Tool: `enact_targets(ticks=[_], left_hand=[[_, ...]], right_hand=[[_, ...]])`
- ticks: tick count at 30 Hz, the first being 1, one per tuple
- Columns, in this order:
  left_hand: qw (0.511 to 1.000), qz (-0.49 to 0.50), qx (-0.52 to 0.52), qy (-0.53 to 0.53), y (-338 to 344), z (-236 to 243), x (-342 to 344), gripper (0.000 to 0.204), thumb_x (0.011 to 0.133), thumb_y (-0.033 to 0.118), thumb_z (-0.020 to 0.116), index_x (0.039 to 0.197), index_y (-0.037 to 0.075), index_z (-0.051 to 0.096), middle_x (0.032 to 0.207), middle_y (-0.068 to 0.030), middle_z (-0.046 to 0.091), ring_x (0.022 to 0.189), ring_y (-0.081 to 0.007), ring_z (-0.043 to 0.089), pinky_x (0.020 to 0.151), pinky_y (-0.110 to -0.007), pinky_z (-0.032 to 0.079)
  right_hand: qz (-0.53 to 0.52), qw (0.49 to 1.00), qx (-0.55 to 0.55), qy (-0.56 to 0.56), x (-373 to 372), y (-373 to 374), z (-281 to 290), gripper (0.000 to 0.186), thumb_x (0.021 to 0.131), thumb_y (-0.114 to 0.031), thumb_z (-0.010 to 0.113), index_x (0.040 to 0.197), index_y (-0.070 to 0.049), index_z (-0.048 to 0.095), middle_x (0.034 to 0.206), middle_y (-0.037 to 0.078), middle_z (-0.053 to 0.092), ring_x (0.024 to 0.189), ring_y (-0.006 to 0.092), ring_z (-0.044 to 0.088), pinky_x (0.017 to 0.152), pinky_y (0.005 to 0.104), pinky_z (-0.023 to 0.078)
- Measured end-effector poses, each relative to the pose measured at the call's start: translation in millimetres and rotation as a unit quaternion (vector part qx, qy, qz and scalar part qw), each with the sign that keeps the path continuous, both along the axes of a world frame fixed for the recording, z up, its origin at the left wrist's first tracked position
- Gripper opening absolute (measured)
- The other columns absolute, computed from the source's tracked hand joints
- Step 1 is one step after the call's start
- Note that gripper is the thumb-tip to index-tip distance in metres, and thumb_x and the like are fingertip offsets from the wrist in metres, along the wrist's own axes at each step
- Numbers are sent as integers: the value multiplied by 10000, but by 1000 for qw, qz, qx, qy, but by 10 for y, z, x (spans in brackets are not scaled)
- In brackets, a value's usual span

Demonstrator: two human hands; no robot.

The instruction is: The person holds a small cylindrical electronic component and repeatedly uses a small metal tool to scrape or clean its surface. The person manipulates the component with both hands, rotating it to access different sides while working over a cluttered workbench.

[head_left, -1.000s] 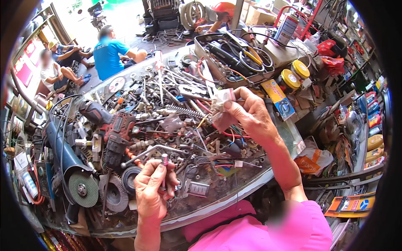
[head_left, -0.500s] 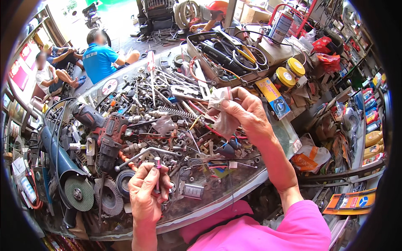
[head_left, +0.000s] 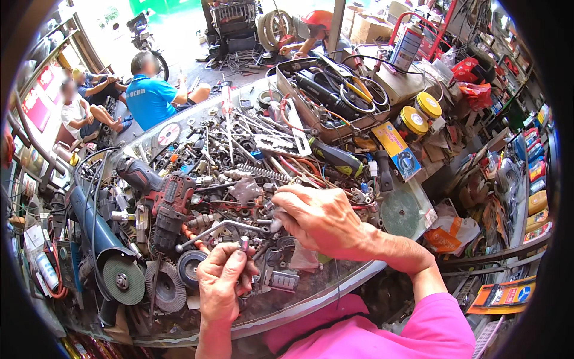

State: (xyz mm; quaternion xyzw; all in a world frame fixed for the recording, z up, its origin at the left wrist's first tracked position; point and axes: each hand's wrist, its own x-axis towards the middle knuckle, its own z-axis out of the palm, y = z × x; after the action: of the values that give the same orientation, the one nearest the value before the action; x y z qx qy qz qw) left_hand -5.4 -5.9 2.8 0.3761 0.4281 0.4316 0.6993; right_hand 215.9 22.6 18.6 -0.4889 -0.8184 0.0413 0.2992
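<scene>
My left hand (head_left: 224, 278) is closed at the near edge of the cluttered glass tabletop. A short metal pin (head_left: 244, 242) stands upright between its thumb and fingers, its shiny top showing. Just to the right and slightly farther off, my right hand (head_left: 326, 218) is bent down with its fingers pinched together. A small crumpled plastic bag (head_left: 304, 258) shows below that hand, and a whitish bit is at the fingertips. Most of the bag is hidden by the hand; whether anything is inside it I cannot tell.
A cordless drill (head_left: 170, 200), a blue angle grinder (head_left: 89, 218) and a flap disc (head_left: 166, 287) lie left. Loose bolts and tools cover the table (head_left: 353, 278). An open tool case (head_left: 299, 116) and yellow-lidded tins (head_left: 412, 119) stand behind. Several people sit or crouch beyond.
My right hand has come down and left with the plastic bag, from above the table to beside my left hand. The left hand has shifted slightly right, still gripping the pin.
</scene>
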Motion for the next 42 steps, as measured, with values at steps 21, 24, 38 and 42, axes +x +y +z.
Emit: enact_targets(ticks=[21,24,38,42], left_hand=[[999,-4,1,44,-33,70,20,172,918,88,648,1040,-33,643,790,-66,664,600,-56,559,521,-186,440],[991,4,40,130,-58,73,72,180,902,83,673,1035,-35,648,775,-33,647,603,-52,545,533,-187,433],[935,-60,243,252,-154,63,235,216,849,-77,656,1057,-33,622,1037,-68,534,862,-107,572,749,-219,476],[948,-36,237,208,-163,-1,223,164,863,-53,650,1013,-23,589,1034,-67,526,860,-107,552,759,-218,465]], right_hand=[[57,998,10,4,100,-87,163,306,732,-59,713,1027,-41,636,923,88,637,659,237,656,529,335,542],[45,994,76,61,-18,-61,-29,360,739,-94,737,1076,-21,634,960,126,650,665,247,671,513,332,561],[128,978,-34,163,-43,-298,-255,257,839,-284,709,826,-69,569,677,53,492,503,207,545,409,322,402],[139,970,-44,195,11,-279,-220,229,817,-209,741,864,-48,584,716,60,535,515,194,567,418,312,419]])
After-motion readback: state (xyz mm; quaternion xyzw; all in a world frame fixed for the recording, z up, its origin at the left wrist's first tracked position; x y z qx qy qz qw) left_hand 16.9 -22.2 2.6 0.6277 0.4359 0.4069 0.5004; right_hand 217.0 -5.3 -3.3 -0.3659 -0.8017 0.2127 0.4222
